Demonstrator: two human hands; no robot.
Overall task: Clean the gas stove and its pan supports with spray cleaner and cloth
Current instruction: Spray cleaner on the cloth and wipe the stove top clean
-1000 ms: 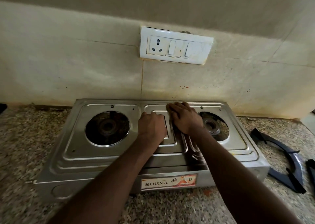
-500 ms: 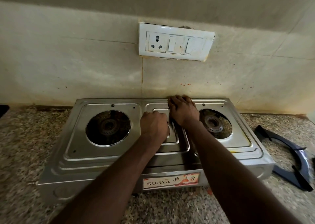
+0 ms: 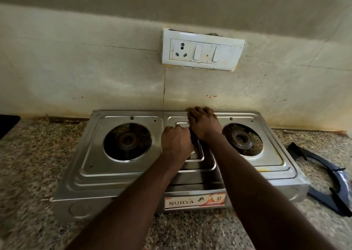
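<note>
A steel two-burner gas stove (image 3: 122, 177) stands on the speckled counter against the wall, both burners bare. My right hand (image 3: 204, 124) presses down at the back of the stove's middle panel with its fingers curled. A strip of dark cloth (image 3: 194, 138) shows under its palm. My left hand (image 3: 176, 141) is a closed fist resting on the raised centre panel, just left of the right hand and touching it. One dark pan support (image 3: 335, 185) lies on the counter to the right of the stove.
A white socket-and-switch plate (image 3: 202, 49) sits on the stained wall above the stove. Something black (image 3: 7, 125) pokes in at the left edge of the counter. The left burner (image 3: 127, 142) and right burner (image 3: 242, 140) lie either side of my hands.
My right hand has slid away from me, from the centre panel to the stove's back edge. My left fist has stayed on the centre panel. The view has shifted slightly.
</note>
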